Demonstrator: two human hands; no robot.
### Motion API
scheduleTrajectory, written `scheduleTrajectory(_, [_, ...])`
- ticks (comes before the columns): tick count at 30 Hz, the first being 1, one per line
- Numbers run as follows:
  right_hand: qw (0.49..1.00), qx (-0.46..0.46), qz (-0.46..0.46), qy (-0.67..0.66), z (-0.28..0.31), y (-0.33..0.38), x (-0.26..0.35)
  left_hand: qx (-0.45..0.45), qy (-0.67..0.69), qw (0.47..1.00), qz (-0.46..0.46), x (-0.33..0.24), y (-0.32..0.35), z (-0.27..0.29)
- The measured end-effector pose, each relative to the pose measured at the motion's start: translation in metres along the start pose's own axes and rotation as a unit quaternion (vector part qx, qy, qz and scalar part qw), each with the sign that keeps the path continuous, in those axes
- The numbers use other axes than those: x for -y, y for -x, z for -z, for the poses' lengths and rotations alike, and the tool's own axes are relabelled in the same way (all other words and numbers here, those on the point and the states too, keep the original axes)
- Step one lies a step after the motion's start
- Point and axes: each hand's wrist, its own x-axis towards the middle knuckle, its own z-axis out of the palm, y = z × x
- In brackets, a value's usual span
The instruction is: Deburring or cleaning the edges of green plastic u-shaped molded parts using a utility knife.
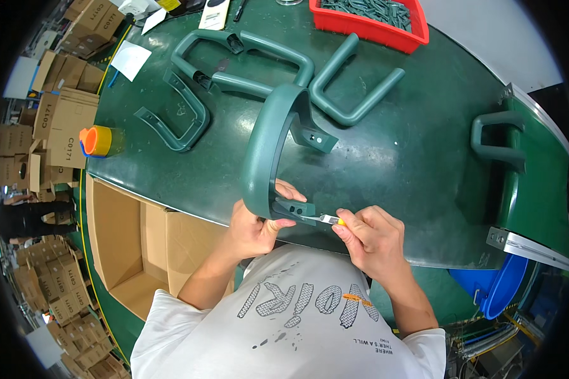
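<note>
My left hand [254,232] grips the lower end of a large, dark green, curved plastic part [259,155], with fingers behind it and the thumb in front. The part stands tilted above the bench's near edge. Its flat end has small holes and faces right. Between the thumb and fingers of my right hand [378,243] is a utility knife [329,219] with a yellow piece on its handle. The blade points left and meets the edge of that flat end; whether it is cutting in, I cannot tell.
Several green U-shaped parts [357,117] lie on the green bench [398,189]. A red bin [417,38] of small green pieces stands at the back. An orange tape roll [97,141] is at the left edge, an open cardboard box [117,252] below it. Metal-edged machinery [531,246] borders the right.
</note>
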Motion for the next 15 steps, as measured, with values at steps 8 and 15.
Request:
scheduleTrajectory(8, [1.000, -0.008, 0.010, 0.024, -0.0022, 0.0001, 0.0005, -0.044, 0.072, 0.995, 0.055, -0.0003, 0.0035, -0.0050])
scheduleTrajectory(15, [0.999, -0.024, 0.005, 0.029, -0.0001, -0.0030, -0.0019, -0.031, 0.097, 0.992, 0.078, -0.0026, 0.0057, -0.0034])
